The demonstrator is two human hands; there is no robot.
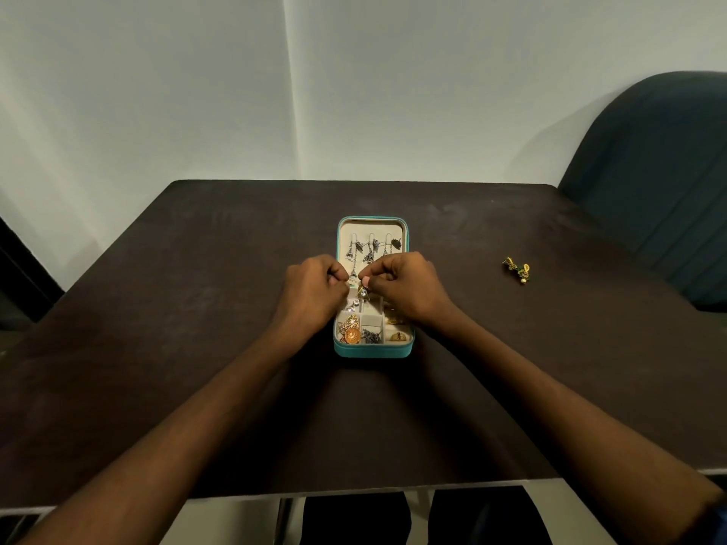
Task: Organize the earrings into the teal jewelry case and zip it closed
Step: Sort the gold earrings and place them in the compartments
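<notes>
Teal jewelry case [373,350] sits open dead center on the dark tabletop [157,308], lid at 12 o'clock with silver dangly earrings [369,249] hung in it. Both hands meet over the middle: right hand [405,289] fingers pinched on a small sparkly earring [362,293], left hand [314,289] fingers curled in tight, touching it too. A green-yellow earring [517,269] lies off at 3 o'clock. No readable writing anywhere.

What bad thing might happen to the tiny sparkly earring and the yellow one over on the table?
The sparkly earring is pinched between the left hand and right hand above the open teal case; if it slips, it may fall into the wrong compartment or get lost on the dark table. The yellow-green earring lies far off to the right and might be forgotten before zipping.
</notes>
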